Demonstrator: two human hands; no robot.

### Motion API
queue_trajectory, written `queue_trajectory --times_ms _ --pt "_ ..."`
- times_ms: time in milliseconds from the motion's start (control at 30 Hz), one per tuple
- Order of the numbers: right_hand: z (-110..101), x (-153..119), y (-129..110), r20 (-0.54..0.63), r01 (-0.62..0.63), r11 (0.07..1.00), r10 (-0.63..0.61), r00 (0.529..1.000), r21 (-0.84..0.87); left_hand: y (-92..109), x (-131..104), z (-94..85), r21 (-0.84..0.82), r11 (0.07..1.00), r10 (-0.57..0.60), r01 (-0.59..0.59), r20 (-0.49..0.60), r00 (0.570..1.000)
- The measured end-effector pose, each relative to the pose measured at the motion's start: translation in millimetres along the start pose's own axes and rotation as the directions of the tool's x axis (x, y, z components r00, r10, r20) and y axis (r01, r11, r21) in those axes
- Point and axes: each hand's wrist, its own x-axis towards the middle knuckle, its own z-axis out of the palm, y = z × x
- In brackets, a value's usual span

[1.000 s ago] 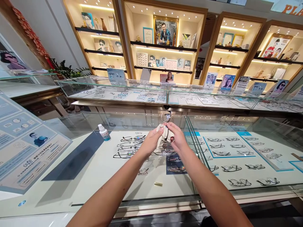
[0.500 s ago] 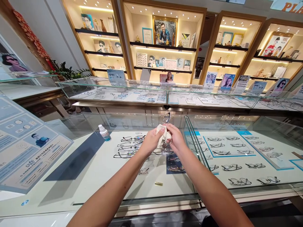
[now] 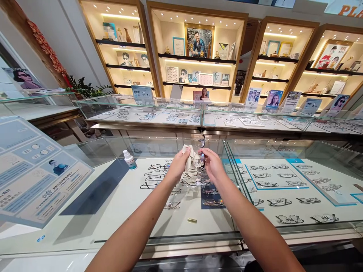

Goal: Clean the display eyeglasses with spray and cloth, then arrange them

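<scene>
Above the glass counter, my left hand (image 3: 178,165) pinches a cream-coloured cloth (image 3: 189,160) that hangs in folds from the fingers. A pair of eyeglasses (image 3: 203,141) with a dark rim is held upright by my right hand (image 3: 213,163), its fingers closed near the middle of the frame. One lens sticks up above the fingers, and the rest is partly hidden by the hand. Cloth and eyeglasses are side by side; I cannot tell whether they touch. Left of my hands stands a small white spray bottle (image 3: 129,160) with a blue label.
Rows of eyeglasses (image 3: 154,174) lie behind my hands in the glass display case (image 3: 113,241). More frames (image 3: 279,201) are at the right. A blue printed board (image 3: 36,170) leans at the left. A small gold piece (image 3: 192,220) lies near the front.
The cloth was wrapped over the eyeglasses between both hands. Now the hands are slightly apart, the cloth is in the left, and more of the eyeglasses shows in the right. The view has shifted slightly.
</scene>
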Motion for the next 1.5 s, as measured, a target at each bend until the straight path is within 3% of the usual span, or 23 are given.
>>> queue_trajectory --times_ms 233,600,800,1067,1233,1367,1500 --pt "3 -5 -2 0.077 -0.056 0.997 0.060 0.995 -0.053 8 -3 -0.4 0.071 0.997 0.026 -0.028 0.040 0.999" --pt "0 -4 -4 0.183 0.079 0.973 -0.039 0.982 -0.219 17 -8 1.0 0.123 0.989 0.081 -0.086 0.039 0.996" --pt "1 -5 -7 0.228 0.152 0.928 -0.075 0.971 -0.341 15 -4 -4.7 0.068 0.993 0.098 -0.098 0.008 0.995" --pt "1 -5 -3 0.222 0.089 0.929 -0.008 0.975 -0.359 21 -7 0.9 -0.119 0.991 0.082 -0.062 0.168 0.982" --pt "4 -8 0 0.255 0.100 0.913 0.004 0.967 -0.396 15 -7 2.5 -0.111 0.988 0.115 -0.105 0.087 0.990" --pt "5 -10 -1 0.278 0.127 0.889 0.000 0.961 -0.439 13 -5 2.1 -0.114 0.991 0.071 -0.071 0.001 0.997" --pt "1 -7 -2 0.257 0.135 0.904 -0.029 0.966 -0.405 19 -1 -2.5 -0.230 0.973 0.014 0.001 0.064 0.998"
